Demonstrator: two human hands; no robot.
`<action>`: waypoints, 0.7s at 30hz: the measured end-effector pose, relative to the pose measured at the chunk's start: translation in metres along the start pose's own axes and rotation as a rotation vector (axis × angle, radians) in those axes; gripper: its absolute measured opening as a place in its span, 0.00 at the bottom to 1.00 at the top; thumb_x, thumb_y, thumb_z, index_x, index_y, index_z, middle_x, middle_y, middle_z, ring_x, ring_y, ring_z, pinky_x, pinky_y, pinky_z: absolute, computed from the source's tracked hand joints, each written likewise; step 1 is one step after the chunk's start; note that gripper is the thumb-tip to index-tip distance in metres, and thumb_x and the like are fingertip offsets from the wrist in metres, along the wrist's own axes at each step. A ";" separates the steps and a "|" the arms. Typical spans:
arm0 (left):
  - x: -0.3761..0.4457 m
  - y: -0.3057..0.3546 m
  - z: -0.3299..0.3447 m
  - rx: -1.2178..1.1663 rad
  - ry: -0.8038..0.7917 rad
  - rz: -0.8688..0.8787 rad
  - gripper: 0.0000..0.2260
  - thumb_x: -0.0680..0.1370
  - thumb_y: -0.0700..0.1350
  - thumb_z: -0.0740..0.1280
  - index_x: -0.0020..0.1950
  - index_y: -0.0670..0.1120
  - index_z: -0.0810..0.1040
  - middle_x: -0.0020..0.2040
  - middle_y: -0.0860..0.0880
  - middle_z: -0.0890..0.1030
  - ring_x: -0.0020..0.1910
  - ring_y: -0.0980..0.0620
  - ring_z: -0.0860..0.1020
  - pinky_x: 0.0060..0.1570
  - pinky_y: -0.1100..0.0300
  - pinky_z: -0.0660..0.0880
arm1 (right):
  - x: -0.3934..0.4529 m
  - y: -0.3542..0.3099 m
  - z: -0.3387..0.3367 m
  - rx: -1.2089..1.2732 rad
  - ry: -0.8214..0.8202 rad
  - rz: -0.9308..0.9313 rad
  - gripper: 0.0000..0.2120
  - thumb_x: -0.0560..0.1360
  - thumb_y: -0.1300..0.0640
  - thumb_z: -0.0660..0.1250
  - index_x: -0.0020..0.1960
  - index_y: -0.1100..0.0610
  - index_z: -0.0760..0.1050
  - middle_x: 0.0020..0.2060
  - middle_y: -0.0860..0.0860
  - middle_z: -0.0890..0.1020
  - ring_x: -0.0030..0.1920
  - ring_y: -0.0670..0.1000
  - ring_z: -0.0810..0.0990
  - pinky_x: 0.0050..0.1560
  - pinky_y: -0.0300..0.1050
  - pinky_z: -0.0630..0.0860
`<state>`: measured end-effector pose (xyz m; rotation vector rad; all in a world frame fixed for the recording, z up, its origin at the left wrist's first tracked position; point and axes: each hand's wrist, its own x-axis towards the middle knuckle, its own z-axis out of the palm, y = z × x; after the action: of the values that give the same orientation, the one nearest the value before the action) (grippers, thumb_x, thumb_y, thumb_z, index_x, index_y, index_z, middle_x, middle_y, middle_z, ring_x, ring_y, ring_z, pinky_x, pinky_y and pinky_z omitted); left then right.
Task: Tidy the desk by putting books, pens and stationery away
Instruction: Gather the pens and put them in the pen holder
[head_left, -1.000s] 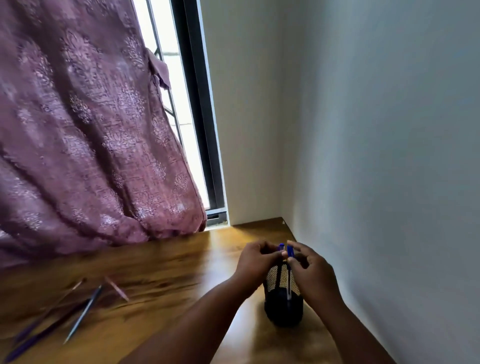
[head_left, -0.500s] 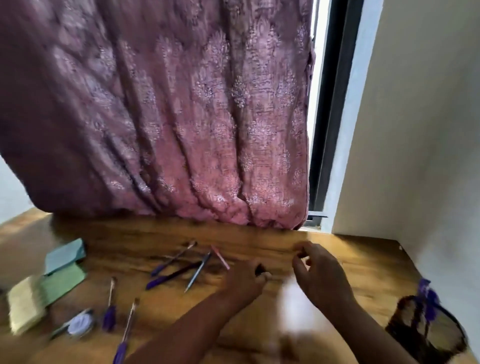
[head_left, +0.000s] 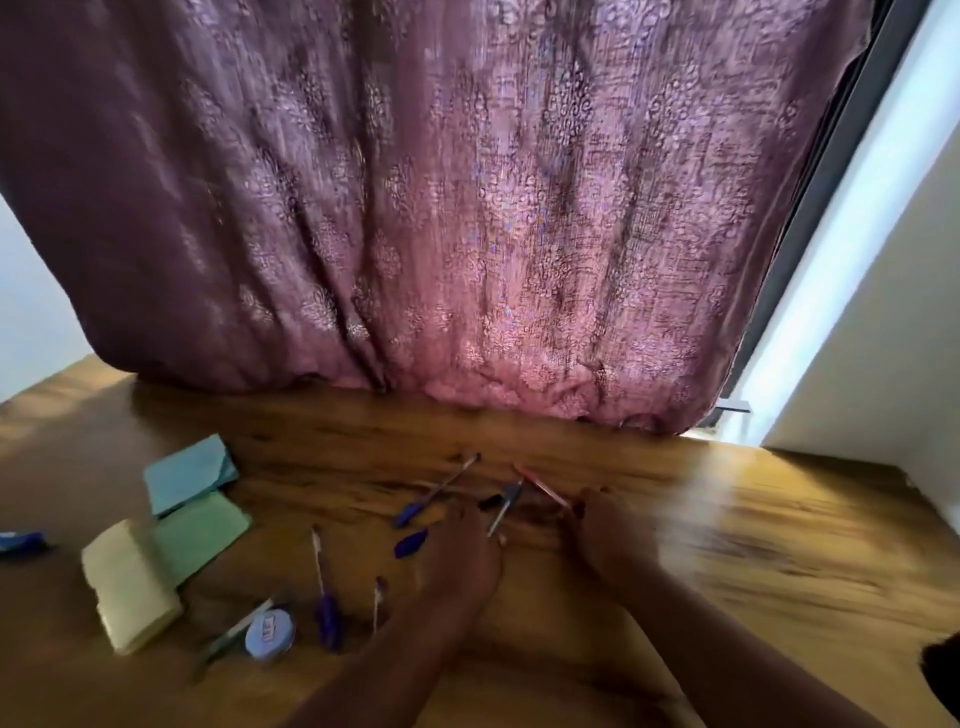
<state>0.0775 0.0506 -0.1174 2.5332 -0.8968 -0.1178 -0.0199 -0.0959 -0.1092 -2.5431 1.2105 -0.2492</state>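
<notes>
Several pens lie loose on the wooden desk (head_left: 779, 519): a blue-capped pen (head_left: 439, 488), a dark grey pen (head_left: 505, 506), a thin red pen (head_left: 540, 483), and two more blue pens (head_left: 323, 587) nearer me. My left hand (head_left: 460, 556) rests palm down over the pens, its fingertips by the grey pen. My right hand (head_left: 608, 535) is beside it, fingertips at the near end of the red pen. Motion blur hides whether either hand grips a pen. The black mesh pen holder (head_left: 943, 675) shows only as a dark edge at the lower right.
Blue (head_left: 187, 473), green (head_left: 205, 535) and yellow (head_left: 130, 587) note pads lie at the left, with a round blue tin (head_left: 270, 631) and a thin stick beside it. A purple curtain (head_left: 467, 234) hangs to the desk's back edge. A white wall stands at the right.
My view swung left from the pen holder to the scattered pens. Both hands left the holder, crossed the desk and came down onto the pens in the middle.
</notes>
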 end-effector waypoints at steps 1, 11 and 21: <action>-0.002 0.000 -0.001 0.008 -0.003 0.012 0.18 0.79 0.53 0.62 0.65 0.45 0.69 0.65 0.46 0.73 0.58 0.46 0.77 0.48 0.54 0.75 | -0.003 0.001 -0.004 0.024 0.015 0.035 0.09 0.75 0.49 0.62 0.51 0.51 0.77 0.51 0.54 0.81 0.51 0.58 0.79 0.47 0.48 0.75; -0.008 0.132 -0.069 -1.032 -0.011 0.240 0.06 0.71 0.42 0.74 0.45 0.48 0.79 0.34 0.56 0.79 0.30 0.66 0.75 0.31 0.73 0.69 | -0.058 0.084 -0.186 1.035 0.509 0.186 0.03 0.71 0.59 0.72 0.40 0.54 0.79 0.35 0.55 0.80 0.33 0.51 0.77 0.37 0.45 0.75; -0.056 0.334 -0.026 -1.544 -0.746 0.289 0.07 0.76 0.35 0.68 0.49 0.45 0.79 0.40 0.48 0.79 0.39 0.52 0.77 0.43 0.62 0.77 | -0.133 0.224 -0.267 1.008 0.863 0.300 0.06 0.72 0.62 0.71 0.50 0.58 0.80 0.39 0.54 0.82 0.35 0.49 0.80 0.39 0.39 0.82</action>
<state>-0.1533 -0.1354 0.0488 0.8692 -0.8371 -1.1745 -0.3422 -0.1796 0.0592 -1.3397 1.2103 -1.5263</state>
